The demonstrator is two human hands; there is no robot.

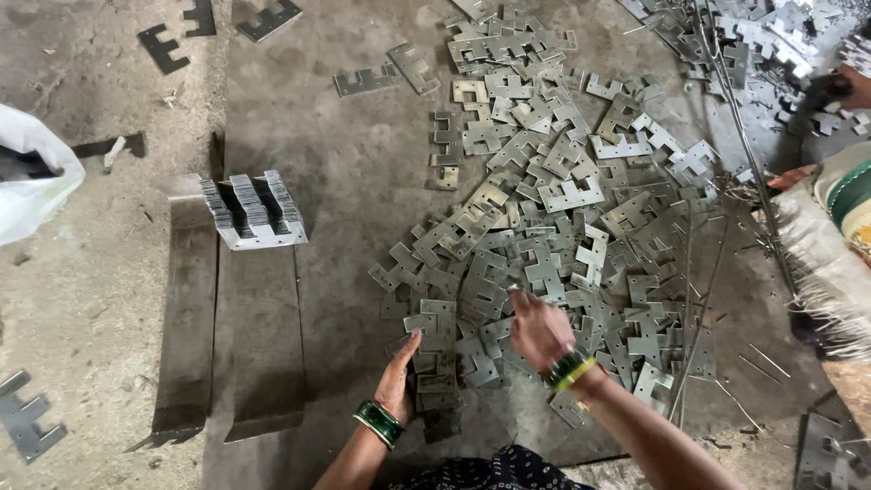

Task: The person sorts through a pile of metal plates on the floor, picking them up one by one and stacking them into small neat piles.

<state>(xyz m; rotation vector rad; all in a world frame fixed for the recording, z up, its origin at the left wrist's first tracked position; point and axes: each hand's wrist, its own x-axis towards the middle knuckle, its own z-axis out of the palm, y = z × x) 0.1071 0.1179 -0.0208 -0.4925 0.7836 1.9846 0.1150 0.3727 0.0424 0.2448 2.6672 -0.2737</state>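
Note:
A wide heap of flat E-shaped metal plates [553, 209] covers the grey floor in front of me. My left hand [397, 381], with green bangles at the wrist, cups the left side of a small stack of plates [437, 377] standing on the floor near me. My right hand [537, 328], also with bangles, hovers over the heap's near edge with its fingers curled around a plate [519, 292]. A neat row of plates set on edge [254, 210] stands to the left on a long metal strip.
Two long metal strips [222, 345] lie side by side at the left. A white sack [32, 172] is at the far left edge. Loose dark plates [163, 45] lie at the top left. Another person's arm and cloth [844, 209] show at the right.

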